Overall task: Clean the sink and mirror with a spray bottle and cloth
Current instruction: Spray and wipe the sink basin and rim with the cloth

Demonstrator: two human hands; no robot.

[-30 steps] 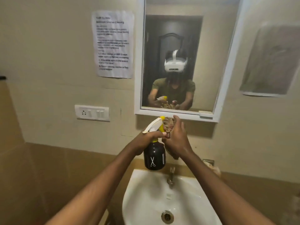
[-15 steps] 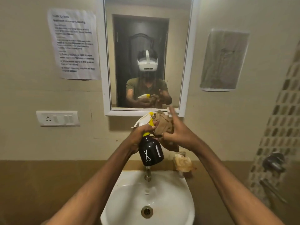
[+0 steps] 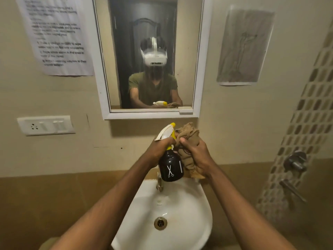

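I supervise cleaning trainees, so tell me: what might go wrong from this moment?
Streaks already run down the mirror; left unwiped, they may dry into marks. The right hand bunches the cloth against the spray bottle in the left hand, so either grip might slip and something drop into the sink.

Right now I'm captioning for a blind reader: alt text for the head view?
Over a white sink, the left hand holds a black spray bottle against a brown cloth bunched in the right hand; the mirror above is streaked.

The spray bottle [image 3: 170,165] and the cloth [image 3: 188,139] are side by side above the sink [image 3: 180,237], under the mirror [image 3: 151,56] on the wall.
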